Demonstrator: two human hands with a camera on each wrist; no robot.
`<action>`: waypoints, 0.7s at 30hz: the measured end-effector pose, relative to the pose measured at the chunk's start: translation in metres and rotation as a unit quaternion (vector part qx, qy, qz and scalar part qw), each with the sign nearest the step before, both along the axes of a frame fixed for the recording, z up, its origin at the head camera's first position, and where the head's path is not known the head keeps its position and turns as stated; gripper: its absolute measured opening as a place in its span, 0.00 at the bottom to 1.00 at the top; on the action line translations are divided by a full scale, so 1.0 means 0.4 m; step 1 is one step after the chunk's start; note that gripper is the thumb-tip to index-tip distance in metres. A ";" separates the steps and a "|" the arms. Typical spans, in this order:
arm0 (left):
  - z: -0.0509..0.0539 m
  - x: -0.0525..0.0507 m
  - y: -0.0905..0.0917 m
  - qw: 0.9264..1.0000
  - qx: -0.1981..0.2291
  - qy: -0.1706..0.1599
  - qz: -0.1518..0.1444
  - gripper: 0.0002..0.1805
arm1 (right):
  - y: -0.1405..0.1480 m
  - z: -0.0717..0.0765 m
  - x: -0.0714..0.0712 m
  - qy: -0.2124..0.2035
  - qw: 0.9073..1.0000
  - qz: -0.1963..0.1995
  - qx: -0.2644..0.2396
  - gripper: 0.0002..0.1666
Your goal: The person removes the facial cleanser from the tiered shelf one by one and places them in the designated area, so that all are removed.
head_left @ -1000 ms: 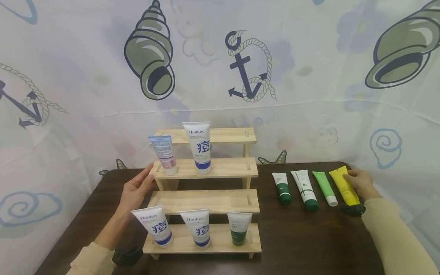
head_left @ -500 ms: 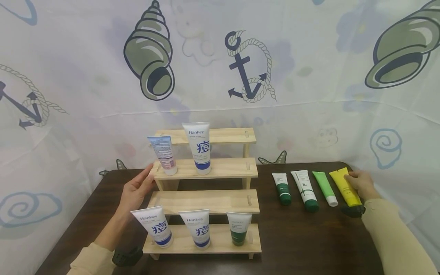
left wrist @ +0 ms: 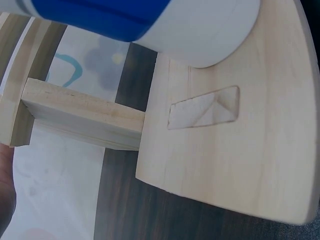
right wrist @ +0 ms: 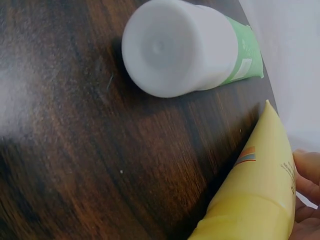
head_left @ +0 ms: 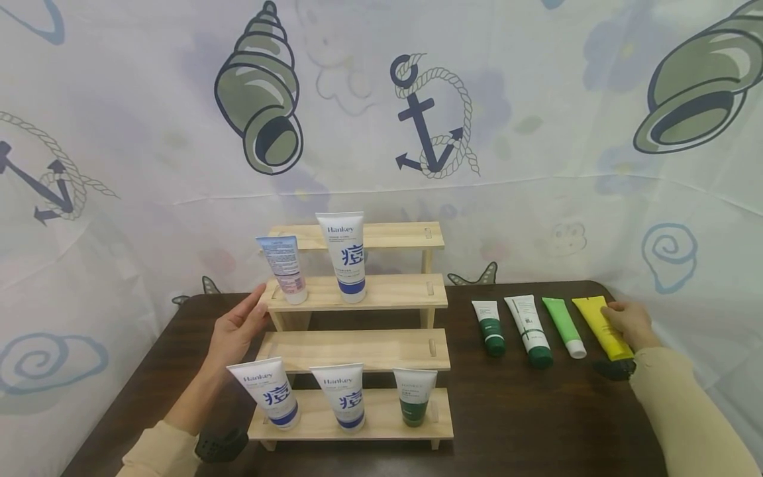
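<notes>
My left hand rests against the left end of a stepped wooden display rack, its fingers mostly straight. In the left wrist view only a bit of that hand shows, beside a shelf end. Over at the right, a yellow squeeze tube lies on the dark table, and my right hand pinches its right side near the flat end. The right wrist view has the fingers at the edge of the yellow tube; their far side is hidden.
Left of the yellow tube lie a green tube, a white-and-green tube and a smaller one. Several tubes stand cap-down on the rack, including a blue-and-pink tube and a tall white tube. A patterned cloth hangs behind.
My right hand has shifted slightly right and toward me, and the yellow tube has moved with it. The left hand and the rack stay where they were.
</notes>
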State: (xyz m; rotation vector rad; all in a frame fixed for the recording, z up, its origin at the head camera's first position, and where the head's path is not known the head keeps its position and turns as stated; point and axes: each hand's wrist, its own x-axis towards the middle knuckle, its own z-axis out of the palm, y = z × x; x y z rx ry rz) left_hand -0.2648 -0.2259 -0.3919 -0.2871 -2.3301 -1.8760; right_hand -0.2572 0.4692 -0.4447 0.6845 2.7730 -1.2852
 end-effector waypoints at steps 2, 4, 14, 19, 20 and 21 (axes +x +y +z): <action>0.001 0.001 0.001 1.000 -0.001 0.000 0.001 0.32 | 0.001 0.001 0.003 0.000 1.000 -0.003 -0.002 0.34; 0.002 0.002 0.002 1.000 0.000 0.000 0.000 0.32 | 0.002 0.002 0.007 0.001 1.000 -0.002 0.002 0.34; 0.006 0.008 0.006 1.000 0.024 -0.006 -0.009 0.32 | -0.008 0.009 0.024 0.013 1.000 0.001 0.017 0.33; 0.007 0.008 0.006 1.000 0.003 -0.009 0.000 0.32 | -0.012 0.016 0.030 0.015 0.999 -0.003 0.030 0.34; 0.007 0.007 0.006 1.000 -0.002 -0.009 0.002 0.32 | -0.013 0.017 0.030 0.021 0.999 -0.003 0.036 0.34; 0.006 0.007 0.006 1.000 -0.007 -0.009 0.003 0.32 | -0.015 0.019 0.030 0.030 0.998 -0.002 0.046 0.33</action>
